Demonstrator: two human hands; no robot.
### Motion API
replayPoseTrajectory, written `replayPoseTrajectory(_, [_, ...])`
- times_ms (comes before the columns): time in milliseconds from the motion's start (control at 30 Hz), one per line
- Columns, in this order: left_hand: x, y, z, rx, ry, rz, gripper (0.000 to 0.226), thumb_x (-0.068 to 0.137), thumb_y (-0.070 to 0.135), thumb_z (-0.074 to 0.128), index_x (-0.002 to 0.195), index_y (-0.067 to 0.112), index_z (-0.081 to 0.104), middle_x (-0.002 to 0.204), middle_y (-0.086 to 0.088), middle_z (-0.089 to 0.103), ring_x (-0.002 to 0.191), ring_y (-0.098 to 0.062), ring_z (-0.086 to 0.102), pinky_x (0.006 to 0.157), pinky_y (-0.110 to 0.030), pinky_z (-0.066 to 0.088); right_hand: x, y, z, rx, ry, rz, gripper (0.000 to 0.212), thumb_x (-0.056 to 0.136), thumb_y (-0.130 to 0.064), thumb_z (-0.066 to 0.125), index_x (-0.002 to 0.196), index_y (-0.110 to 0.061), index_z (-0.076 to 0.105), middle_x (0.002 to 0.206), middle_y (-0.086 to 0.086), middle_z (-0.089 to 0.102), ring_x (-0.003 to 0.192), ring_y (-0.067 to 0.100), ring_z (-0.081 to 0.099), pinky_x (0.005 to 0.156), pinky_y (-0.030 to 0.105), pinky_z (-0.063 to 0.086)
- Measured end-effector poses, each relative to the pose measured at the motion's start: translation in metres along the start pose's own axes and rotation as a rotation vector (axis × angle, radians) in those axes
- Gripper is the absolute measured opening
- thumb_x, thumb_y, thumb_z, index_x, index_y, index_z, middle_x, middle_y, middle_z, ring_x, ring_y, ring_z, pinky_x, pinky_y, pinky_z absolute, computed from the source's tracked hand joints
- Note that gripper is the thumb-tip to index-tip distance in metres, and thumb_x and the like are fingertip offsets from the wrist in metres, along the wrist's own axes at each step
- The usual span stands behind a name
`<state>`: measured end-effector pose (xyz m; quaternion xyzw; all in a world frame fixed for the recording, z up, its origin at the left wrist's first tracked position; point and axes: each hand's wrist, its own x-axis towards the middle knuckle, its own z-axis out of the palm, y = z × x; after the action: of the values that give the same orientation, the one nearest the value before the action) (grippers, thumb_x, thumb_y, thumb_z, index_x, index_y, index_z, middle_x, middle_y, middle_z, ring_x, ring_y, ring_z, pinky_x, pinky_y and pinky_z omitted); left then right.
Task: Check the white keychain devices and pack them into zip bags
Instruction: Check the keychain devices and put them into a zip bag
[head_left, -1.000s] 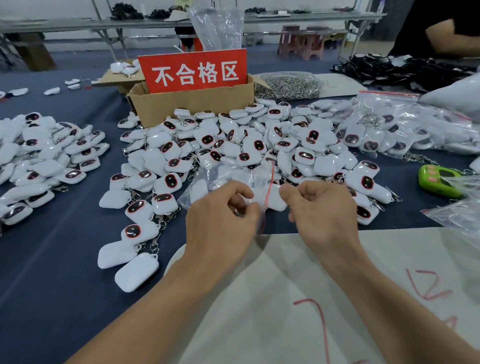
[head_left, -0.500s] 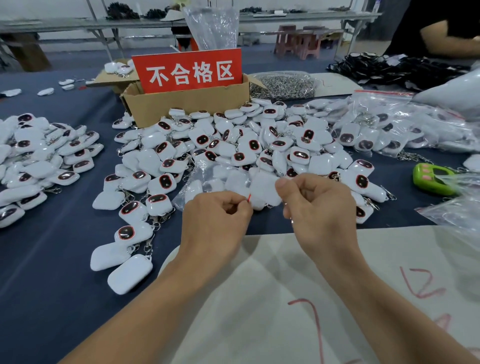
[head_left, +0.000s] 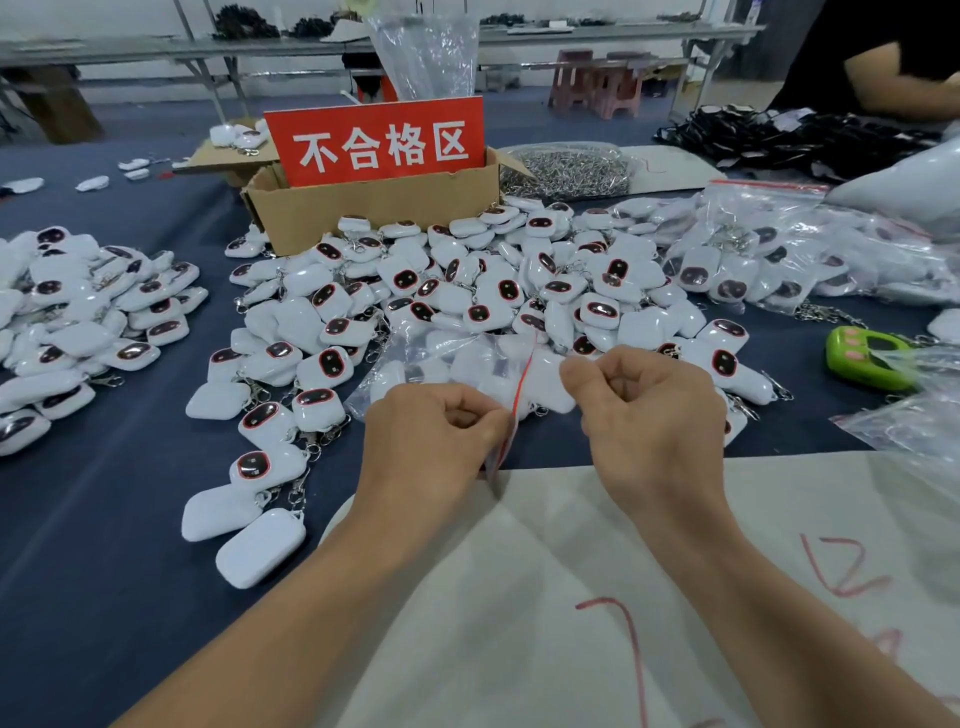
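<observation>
A clear zip bag (head_left: 441, 369) with a red seal strip lies over the front of the big pile of white keychain devices (head_left: 467, 291); several white devices show through it. My left hand (head_left: 436, 431) pinches the bag's red-striped mouth at its near end. My right hand (head_left: 644, 410) pinches the same mouth a little farther right, fingers curled. The red strip runs between the two hands. A second pile of white devices (head_left: 88, 322) lies at the left.
A cardboard box (head_left: 374, 202) with a red sign stands behind the pile. Filled zip bags (head_left: 779, 249) lie at the right, with a green device (head_left: 867, 358) and a bag of metal chains (head_left: 566, 166). White paper (head_left: 519, 597) covers the near table. Another person's arm (head_left: 904, 88) is far right.
My hands have drawn slightly apart along the bag's mouth, and the red seal strip now shows stretched between them. The bag stays on the pile.
</observation>
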<state>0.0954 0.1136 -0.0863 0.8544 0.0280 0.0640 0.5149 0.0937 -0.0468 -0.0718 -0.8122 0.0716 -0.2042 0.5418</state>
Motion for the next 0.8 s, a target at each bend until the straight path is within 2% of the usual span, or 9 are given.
replayPoseTrajectory(100, [0.0, 0.0, 0.002, -0.024, 0.008, -0.009, 0.016, 0.08, 0.02, 0.073, 0.068, 0.029, 0.077, 0.056, 0.004, 0.071, 0.054, -0.006, 0.063, 0.053, -0.012, 0.044, -0.003, -0.002, 0.0, 0.071, 0.046, -0.048, 0.041, 0.093, -0.037, 0.069, 0.064, -0.009, 0.06, 0.058, 0.012, 0.055, 0.051, 0.012, 0.04, 0.055, 0.035, 0.039])
replayPoseTrajectory(267, [0.001, 0.001, 0.002, -0.056, 0.077, 0.006, 0.015, 0.083, 0.026, 0.077, 0.069, 0.032, 0.076, 0.058, 0.006, 0.071, 0.056, -0.011, 0.068, 0.056, -0.018, 0.049, -0.001, 0.003, 0.004, 0.005, -0.082, -0.018, 0.041, 0.092, -0.036, 0.071, 0.061, -0.012, 0.061, 0.051, 0.006, 0.058, 0.047, 0.012, 0.044, 0.054, 0.036, 0.045])
replayPoseTrajectory(367, [0.0, 0.002, 0.002, -0.037, 0.16, 0.034, 0.01, 0.078, 0.028, 0.078, 0.071, 0.036, 0.076, 0.058, 0.01, 0.07, 0.056, -0.01, 0.067, 0.061, -0.029, 0.055, 0.002, 0.007, 0.004, -0.074, -0.12, 0.037, 0.038, 0.088, -0.031, 0.073, 0.059, -0.009, 0.062, 0.045, 0.002, 0.054, 0.04, 0.007, 0.039, 0.044, 0.018, 0.038])
replayPoseTrajectory(467, [-0.005, 0.005, 0.004, 0.017, 0.215, 0.142, 0.003, 0.073, 0.033, 0.076, 0.071, 0.034, 0.074, 0.057, 0.014, 0.068, 0.052, -0.004, 0.062, 0.057, -0.026, 0.053, 0.002, 0.007, 0.006, -0.004, -0.192, 0.053, 0.034, 0.089, -0.033, 0.071, 0.065, -0.009, 0.066, 0.05, 0.008, 0.059, 0.042, 0.008, 0.041, 0.044, 0.018, 0.036])
replayPoseTrajectory(533, [-0.009, 0.006, 0.006, 0.093, 0.261, 0.313, 0.008, 0.076, 0.028, 0.077, 0.07, 0.028, 0.072, 0.059, 0.014, 0.066, 0.054, -0.006, 0.061, 0.056, -0.022, 0.049, 0.0, 0.005, 0.008, 0.098, -0.284, 0.08, 0.028, 0.093, -0.025, 0.068, 0.07, -0.01, 0.068, 0.049, 0.002, 0.061, 0.044, 0.01, 0.046, 0.049, 0.025, 0.041])
replayPoseTrajectory(633, [-0.014, 0.004, 0.009, 0.142, 0.271, 0.495, 0.008, 0.082, 0.028, 0.071, 0.075, 0.024, 0.068, 0.057, 0.008, 0.058, 0.052, -0.009, 0.053, 0.053, -0.021, 0.045, 0.0, 0.001, 0.01, 0.457, -0.531, 0.211, 0.014, 0.089, -0.007, 0.062, 0.087, -0.005, 0.076, 0.07, 0.008, 0.072, 0.062, 0.014, 0.065, 0.061, 0.032, 0.054])
replayPoseTrajectory(700, [-0.015, 0.001, 0.008, 0.148, 0.239, 0.574, 0.012, 0.085, 0.032, 0.064, 0.078, 0.023, 0.066, 0.055, 0.007, 0.053, 0.05, -0.007, 0.045, 0.052, -0.025, 0.043, 0.001, -0.001, 0.005, 0.621, -0.678, 0.302, 0.041, 0.076, -0.005, 0.054, 0.107, -0.015, 0.078, 0.094, 0.022, 0.076, 0.086, 0.024, 0.072, 0.083, 0.042, 0.057])
replayPoseTrajectory(733, [-0.016, 0.001, 0.007, 0.154, 0.218, 0.593, 0.013, 0.087, 0.034, 0.061, 0.08, 0.023, 0.064, 0.054, 0.007, 0.053, 0.05, -0.006, 0.044, 0.052, -0.026, 0.042, 0.002, -0.001, 0.002, 0.604, -0.741, 0.275, 0.05, 0.072, -0.005, 0.051, 0.111, -0.021, 0.078, 0.101, 0.026, 0.074, 0.09, 0.027, 0.07, 0.086, 0.045, 0.054])
replayPoseTrajectory(800, [-0.015, 0.001, 0.004, 0.152, 0.199, 0.565, 0.011, 0.092, 0.037, 0.056, 0.086, 0.027, 0.056, 0.056, 0.008, 0.057, 0.048, -0.006, 0.045, 0.051, -0.022, 0.04, 0.002, -0.003, -0.003, 0.475, -0.785, 0.169, 0.055, 0.069, -0.005, 0.051, 0.114, -0.025, 0.075, 0.104, 0.024, 0.073, 0.078, 0.025, 0.067, 0.07, 0.036, 0.051])
